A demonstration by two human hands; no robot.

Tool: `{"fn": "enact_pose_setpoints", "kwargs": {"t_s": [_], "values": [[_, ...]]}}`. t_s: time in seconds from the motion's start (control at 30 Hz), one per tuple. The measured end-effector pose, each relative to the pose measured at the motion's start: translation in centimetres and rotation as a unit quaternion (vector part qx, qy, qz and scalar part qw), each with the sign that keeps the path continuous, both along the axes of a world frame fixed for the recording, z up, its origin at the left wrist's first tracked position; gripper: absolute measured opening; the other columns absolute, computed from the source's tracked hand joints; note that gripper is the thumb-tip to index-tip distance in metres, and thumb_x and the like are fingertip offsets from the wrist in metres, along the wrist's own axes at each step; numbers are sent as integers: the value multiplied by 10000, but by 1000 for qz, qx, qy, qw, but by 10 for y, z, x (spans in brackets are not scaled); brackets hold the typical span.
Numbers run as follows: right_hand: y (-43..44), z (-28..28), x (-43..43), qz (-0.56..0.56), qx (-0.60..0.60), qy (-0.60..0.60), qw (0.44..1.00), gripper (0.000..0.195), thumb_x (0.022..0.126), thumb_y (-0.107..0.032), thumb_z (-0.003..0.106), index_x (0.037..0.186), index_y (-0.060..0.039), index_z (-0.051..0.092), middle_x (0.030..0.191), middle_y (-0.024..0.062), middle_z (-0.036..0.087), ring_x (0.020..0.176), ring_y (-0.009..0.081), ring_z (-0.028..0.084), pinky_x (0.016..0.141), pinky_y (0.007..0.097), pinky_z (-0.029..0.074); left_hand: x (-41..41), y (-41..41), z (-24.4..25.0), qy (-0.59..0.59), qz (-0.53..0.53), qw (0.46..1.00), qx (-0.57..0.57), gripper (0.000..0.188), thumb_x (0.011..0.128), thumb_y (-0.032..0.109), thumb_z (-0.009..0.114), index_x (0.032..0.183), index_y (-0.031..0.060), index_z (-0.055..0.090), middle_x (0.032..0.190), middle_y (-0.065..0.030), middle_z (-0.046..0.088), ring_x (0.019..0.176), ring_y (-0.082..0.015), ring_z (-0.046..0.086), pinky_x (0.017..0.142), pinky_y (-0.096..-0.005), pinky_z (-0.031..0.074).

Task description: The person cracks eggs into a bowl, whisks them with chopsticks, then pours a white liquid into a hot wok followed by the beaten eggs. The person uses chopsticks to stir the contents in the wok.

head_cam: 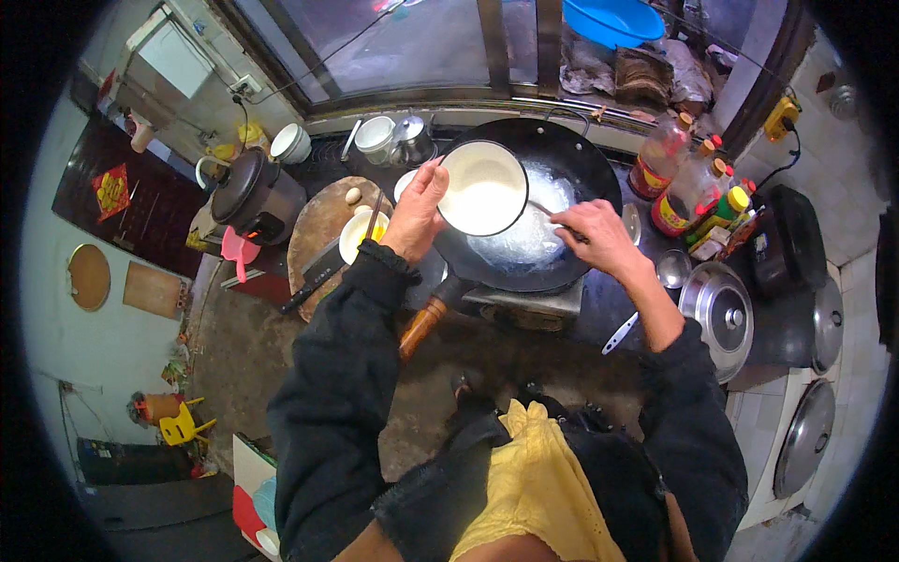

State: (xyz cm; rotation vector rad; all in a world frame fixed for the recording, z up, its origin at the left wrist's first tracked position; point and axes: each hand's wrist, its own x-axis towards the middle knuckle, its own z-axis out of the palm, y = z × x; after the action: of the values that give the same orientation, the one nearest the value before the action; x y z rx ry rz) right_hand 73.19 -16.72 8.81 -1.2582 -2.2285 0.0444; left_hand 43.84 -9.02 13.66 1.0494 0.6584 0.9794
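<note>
My left hand point(419, 218) grips the rim of a white enamel bowl point(484, 184) with a dark edge, held over a black wok point(520, 272). A thin utensil point(539, 207) is held in my right hand point(593, 232); its far end is hidden behind the bowl. A whitish, shiny layer point(520, 235) covers the wok's bottom. Left of my left wrist, a small white bowl point(350, 247) with yellow egg and chopsticks point(374, 214) rests on a round wooden board point(316, 221), beside eggs point(353, 196) and a black-handled cleaver point(319, 270).
The wok's wooden handle point(421, 329) points towards me. Sauce bottles point(664, 158), a ladle point(673, 269) and a metal lid point(716, 312) are at the right. A rice cooker point(256, 200), stacked bowls point(291, 144) and a metal pot point(413, 142) stand at the left and back.
</note>
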Motion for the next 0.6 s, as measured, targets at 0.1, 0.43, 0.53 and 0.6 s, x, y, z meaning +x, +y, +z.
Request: {"fn": "enact_pose_setpoints", "kwargs": {"t_s": [0.1,0.43,0.53,0.6], "values": [[-31,5,10,-1,-77,53,996,182,880,-205,655,1011,-83,688,924,88,688,891,261,636,799,379,453,-3,7,-3,15,11,1000,20,640,897,438,656,1380,93,418,1222,-33,571,1102,-142,586,812,-308,540],[-73,36,18,-114,-120,571,804,250,952,-188,604,1048,28,688,933,81,703,897,133,652,820,267,509,33,22,-24,304,131,941,70,552,835,388,747,1240,108,497,859,-65,600,644,-109,568,497,-243,435],[-61,31,-5,-92,-159,644,743,265,953,-216,608,1020,27,688,927,90,707,844,172,680,825,307,535,49,21,-27,281,98,954,44,514,827,321,763,1211,93,509,821,-60,586,614,-101,554,484,-237,429],[-57,15,-8,-67,-202,650,729,253,949,-216,620,1023,16,690,922,83,705,842,159,668,818,300,531,56,19,-24,271,81,957,68,515,829,324,763,1217,99,508,839,-59,587,651,-103,566,499,-233,443]]}}
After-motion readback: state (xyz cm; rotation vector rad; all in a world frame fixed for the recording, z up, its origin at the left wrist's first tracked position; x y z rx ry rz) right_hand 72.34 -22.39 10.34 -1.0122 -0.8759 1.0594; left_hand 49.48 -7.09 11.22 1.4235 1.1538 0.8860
